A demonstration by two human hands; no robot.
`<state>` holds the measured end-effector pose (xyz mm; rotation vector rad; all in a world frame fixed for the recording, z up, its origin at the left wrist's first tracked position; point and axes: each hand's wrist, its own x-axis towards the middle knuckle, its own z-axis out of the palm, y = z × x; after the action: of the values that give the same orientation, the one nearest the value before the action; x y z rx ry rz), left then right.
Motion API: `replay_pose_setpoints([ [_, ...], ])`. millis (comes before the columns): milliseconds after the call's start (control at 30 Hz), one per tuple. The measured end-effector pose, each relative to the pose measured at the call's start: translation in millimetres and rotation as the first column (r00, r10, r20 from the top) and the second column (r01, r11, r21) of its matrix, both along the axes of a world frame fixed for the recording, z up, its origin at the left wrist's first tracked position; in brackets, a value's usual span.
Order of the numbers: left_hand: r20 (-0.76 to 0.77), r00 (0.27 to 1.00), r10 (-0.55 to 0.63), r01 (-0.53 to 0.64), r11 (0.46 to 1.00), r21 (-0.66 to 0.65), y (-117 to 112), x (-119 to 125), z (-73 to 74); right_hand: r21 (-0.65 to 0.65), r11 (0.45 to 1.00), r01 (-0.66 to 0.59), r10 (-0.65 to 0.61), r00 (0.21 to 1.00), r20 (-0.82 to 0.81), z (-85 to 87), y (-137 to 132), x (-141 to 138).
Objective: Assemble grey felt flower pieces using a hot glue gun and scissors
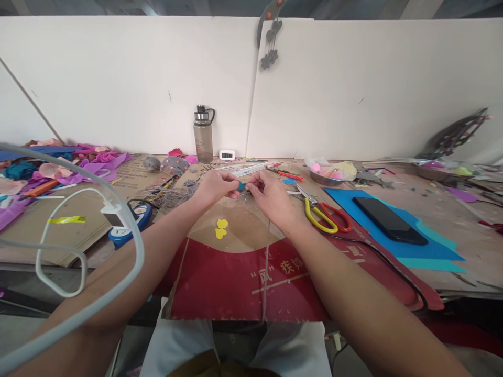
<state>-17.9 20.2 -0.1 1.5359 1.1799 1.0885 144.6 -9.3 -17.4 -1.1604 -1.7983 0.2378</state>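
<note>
My left hand (220, 187) is closed in a pinch on a small teal-blue piece (241, 186), perhaps felt or paper. Close beside it, the fingertips of my right hand (271, 195) are pressed together at the piece's right side; whatever is between them is too small to make out. Both hands are just above a brown and red cardboard sheet (231, 283). Nearer to me on that sheet lie two small yellow cut-out shapes (221, 229). Scissors (324, 212) with yellow and red handles rest to the right of my right hand.
A black phone (389, 220) lies on blue sheets (428, 251) at right. A grey bottle (203, 137) and small digital clock (227, 155) stand at the back. Left are a blue tape measure (131, 228), coloured scraps (94, 162) and a white cable (137, 246) crossing close to the camera.
</note>
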Motion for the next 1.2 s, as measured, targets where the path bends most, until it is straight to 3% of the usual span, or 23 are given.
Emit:
replay_pose_setpoints([
  [267,0.098,0.993,0.062,-0.062,0.998,0.003,-3,5,0.7,-0.088,0.995,0.039,-0.049,0.992,-0.115,-2.8,1,-6],
  [700,0.149,0.989,-0.009,0.006,1.000,0.020,-4,7,-2.0,-0.136,0.988,0.067,-0.099,0.965,-0.244,-3.5,3,-6],
  [1000,0.131,0.983,-0.132,0.124,0.990,0.065,-6,5,-1.2,-0.179,0.983,0.046,-0.097,0.953,-0.288,-0.4,5,-2],
  [1200,0.205,0.943,-0.264,0.274,0.962,-0.022,-2,-2,0.7,-0.217,0.976,0.000,-0.071,0.945,-0.319,0.8,10,3],
])
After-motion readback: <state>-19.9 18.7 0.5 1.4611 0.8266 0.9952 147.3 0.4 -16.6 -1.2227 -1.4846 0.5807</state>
